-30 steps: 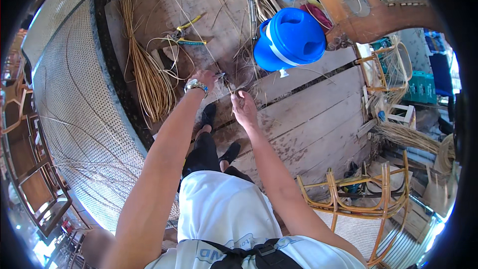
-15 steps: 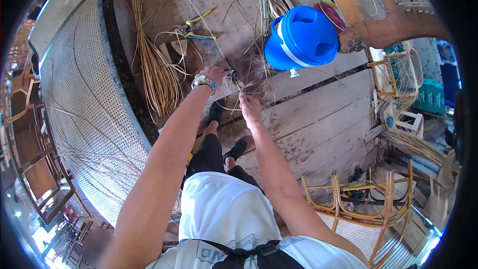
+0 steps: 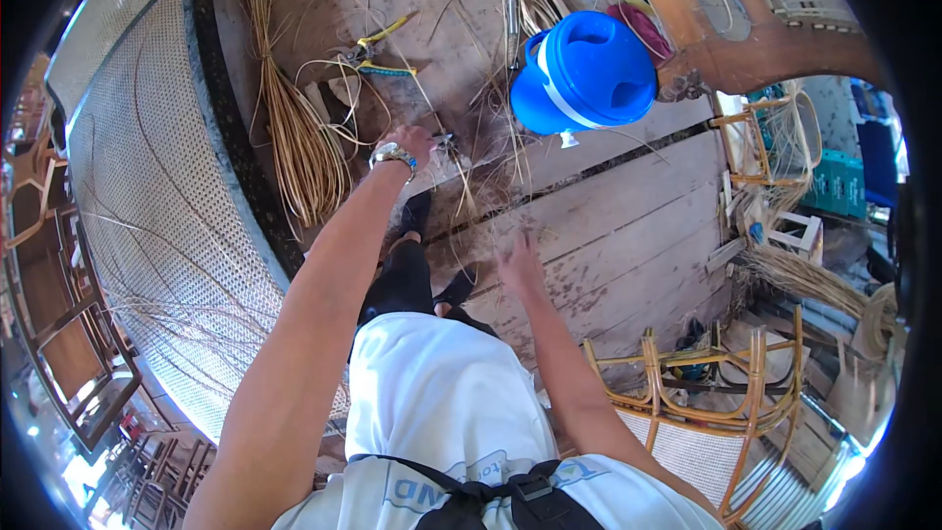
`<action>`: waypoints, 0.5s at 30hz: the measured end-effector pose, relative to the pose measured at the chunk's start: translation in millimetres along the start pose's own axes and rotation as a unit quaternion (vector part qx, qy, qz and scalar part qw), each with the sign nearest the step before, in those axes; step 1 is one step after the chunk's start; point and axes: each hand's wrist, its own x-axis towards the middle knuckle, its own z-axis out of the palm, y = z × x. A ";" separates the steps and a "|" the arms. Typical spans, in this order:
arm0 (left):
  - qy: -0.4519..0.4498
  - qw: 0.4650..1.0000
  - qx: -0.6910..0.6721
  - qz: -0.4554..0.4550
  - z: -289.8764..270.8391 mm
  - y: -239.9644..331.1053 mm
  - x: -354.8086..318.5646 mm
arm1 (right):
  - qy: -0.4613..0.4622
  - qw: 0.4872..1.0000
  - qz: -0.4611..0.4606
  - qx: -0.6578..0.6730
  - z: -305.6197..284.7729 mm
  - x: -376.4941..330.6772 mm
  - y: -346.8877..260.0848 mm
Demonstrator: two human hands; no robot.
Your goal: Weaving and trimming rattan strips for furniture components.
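My left hand (image 3: 416, 145), with a watch (image 3: 394, 155) on its wrist, is closed beside a small metal tool (image 3: 444, 140) low over the boards. Its fingers partly hide what it grips. A thin cane strand (image 3: 425, 91) slants down toward the tool from a pair of pruning shears (image 3: 368, 57) with yellow and teal handles. Below the tool lie short pale cane ends (image 3: 466, 201). To the right, apart from the strands, my right hand (image 3: 520, 263) is blurred by motion; its fingers look apart, and nothing shows in it.
A tied bundle of cane strands (image 3: 289, 142) lies left of the shears. Woven cane panelling (image 3: 167, 167) with a dark edge rises at the left. A blue water jug (image 3: 589, 74) stands at the right, near a wooden frame (image 3: 775, 64). A rattan chair (image 3: 687, 432) is at lower right.
My right hand has moved right and toward me, away from the cane by the tool, and its fingers have loosened. My left hand stays by the metal tool. The view has shifted slightly.
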 end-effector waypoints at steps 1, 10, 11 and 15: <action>-0.003 1.000 0.000 0.002 1.0 2.2 0.2 | 0.007 0.996 -0.034 0.079 -15.4 23.8 -23.7; -0.023 0.998 0.032 0.044 11.9 -0.8 10.0 | -0.109 0.880 0.128 0.444 7.9 123.5 -98.0; -0.019 0.999 0.019 0.030 10.1 -0.7 10.0 | -0.085 0.884 0.137 0.438 13.1 122.4 -98.0; -0.039 0.999 -0.023 -0.016 -12.3 21.1 -5.7 | 0.010 0.958 0.019 0.288 5.8 114.2 -86.0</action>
